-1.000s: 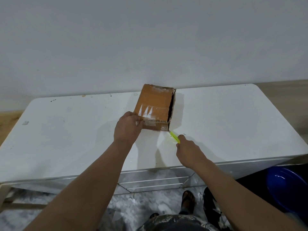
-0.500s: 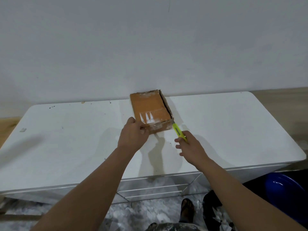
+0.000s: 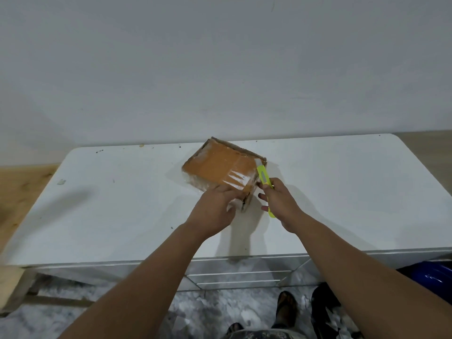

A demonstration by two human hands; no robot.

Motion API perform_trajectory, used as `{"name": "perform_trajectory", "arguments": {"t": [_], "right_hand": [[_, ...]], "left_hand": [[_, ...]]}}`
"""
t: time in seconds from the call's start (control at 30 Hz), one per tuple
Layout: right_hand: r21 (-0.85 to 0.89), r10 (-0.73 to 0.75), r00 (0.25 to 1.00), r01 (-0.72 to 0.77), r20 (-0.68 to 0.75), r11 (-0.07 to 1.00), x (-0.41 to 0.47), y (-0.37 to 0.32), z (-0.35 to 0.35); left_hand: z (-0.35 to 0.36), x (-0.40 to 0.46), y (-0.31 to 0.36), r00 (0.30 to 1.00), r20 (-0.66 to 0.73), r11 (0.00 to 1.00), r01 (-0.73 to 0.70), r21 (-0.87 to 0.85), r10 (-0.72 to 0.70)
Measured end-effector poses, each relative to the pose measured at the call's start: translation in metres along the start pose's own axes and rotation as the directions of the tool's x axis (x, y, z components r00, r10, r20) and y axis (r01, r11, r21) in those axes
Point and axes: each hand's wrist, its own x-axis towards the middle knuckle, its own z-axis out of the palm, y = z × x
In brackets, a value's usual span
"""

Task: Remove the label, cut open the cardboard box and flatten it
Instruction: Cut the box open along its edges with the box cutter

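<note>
A: Cardboard box [image 3: 220, 165] on white table [image 3: 97, 204], turned corner-on, near corner propped. Left hand [image 3: 215, 209] clamped on that corner over the clear tape [image 3: 236, 178].

B: Right hand [image 3: 278, 201]?

A: Wrapped around yellow-green cutter [image 3: 263, 178], tip at right edge seam.

B: Advice: shallow blade, follow the seam, stroke away from left fingers. Press box flat first to stop skidding.

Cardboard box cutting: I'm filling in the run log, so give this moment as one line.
left hand: holding cardboard box | right hand: gripping yellow cutter at box's right edge | box: unflattened, on white table
</note>
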Motion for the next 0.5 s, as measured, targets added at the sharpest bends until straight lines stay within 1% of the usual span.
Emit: {"name": "perform_trajectory", "arguments": {"t": [0.07, 0.17, 0.23, 0.3, 0.37, 0.5], "right_hand": [[-0.028, -0.010, 1.000, 0.011, 0.009, 1.000, 0.003, -0.003, 0.002], [-0.138, -0.060, 0.998, 0.056, -0.026, 0.989, 0.001, -0.003, 0.003], [-0.184, -0.091, 0.995, 0.081, -0.045, 0.980, -0.006, 0.001, 0.002], [-0.214, -0.110, 0.993, 0.099, -0.041, 0.972, -0.018, 0.007, 0.001], [-0.253, -0.117, 0.993, 0.105, -0.030, 0.962, -0.028, 0.014, -0.003], [-0.375, -0.134, 0.990, 0.110, -0.037, 0.920, -0.041, 0.026, -0.010]], "left_hand": [[-0.001, 0.004, -0.006, 0.999, 0.026, 0.998, -0.029, 0.055, 0.027], [-0.003, 0.009, -0.015, 0.999, -0.013, 0.977, -0.030, 0.210, 0.034], [-0.002, 0.011, -0.018, 0.995, -0.016, 0.941, -0.088, 0.326, 0.099], [-0.002, 0.013, -0.018, 0.993, 0.014, 0.903, -0.109, 0.416, 0.114], [-0.002, 0.017, -0.017, 0.997, 0.035, 0.895, -0.080, 0.439, 0.072], [0.004, 0.029, -0.014, 0.998, 0.054, 0.906, -0.005, 0.423, -0.019]]}}
